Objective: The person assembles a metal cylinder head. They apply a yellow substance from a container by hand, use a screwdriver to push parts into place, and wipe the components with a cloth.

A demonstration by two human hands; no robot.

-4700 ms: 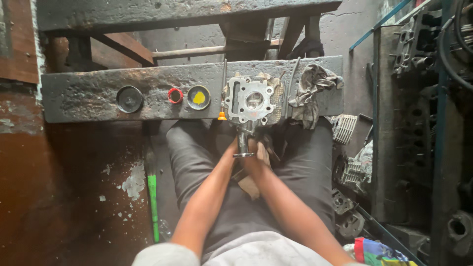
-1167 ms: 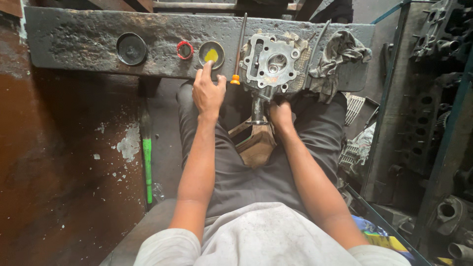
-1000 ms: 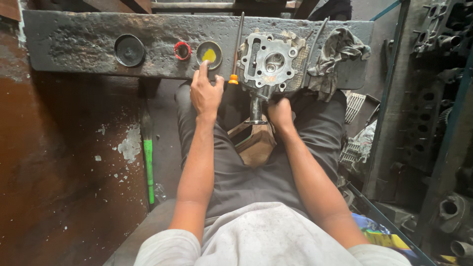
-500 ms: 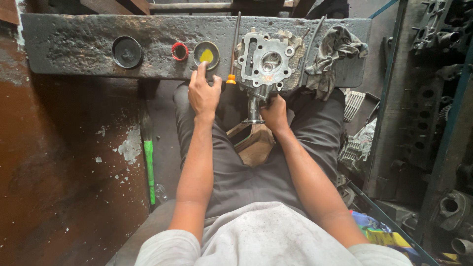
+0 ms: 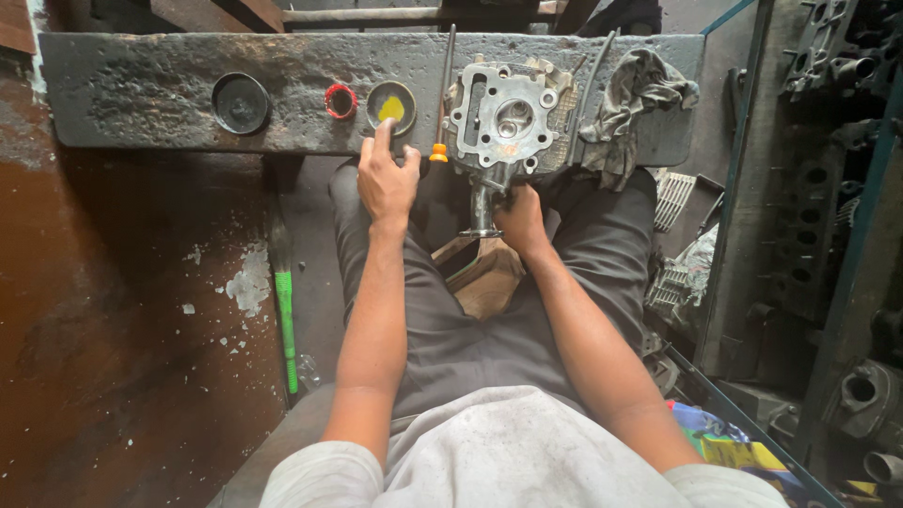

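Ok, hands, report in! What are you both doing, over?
Left hand open, forefinger reaching into the tin of yellow paste. Right hand gripping the neck of the metal engine part. Screwdriver lies between them, untouched.

A grimy rag (image 5: 628, 103) lies at the right end of a worn bench (image 5: 141, 103); a dark round lid (image 5: 241, 102) sits toward its left; a green-handled tool (image 5: 285, 320) rests on the floor below it.

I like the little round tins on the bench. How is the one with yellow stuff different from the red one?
The tin with yellow paste is wider, with a dark metal rim; the red cap is smaller, with a red rim and dark inside. The left hand has a finger at the yellow tin; the red cap sits untouched. Both are round and rest on the bench.
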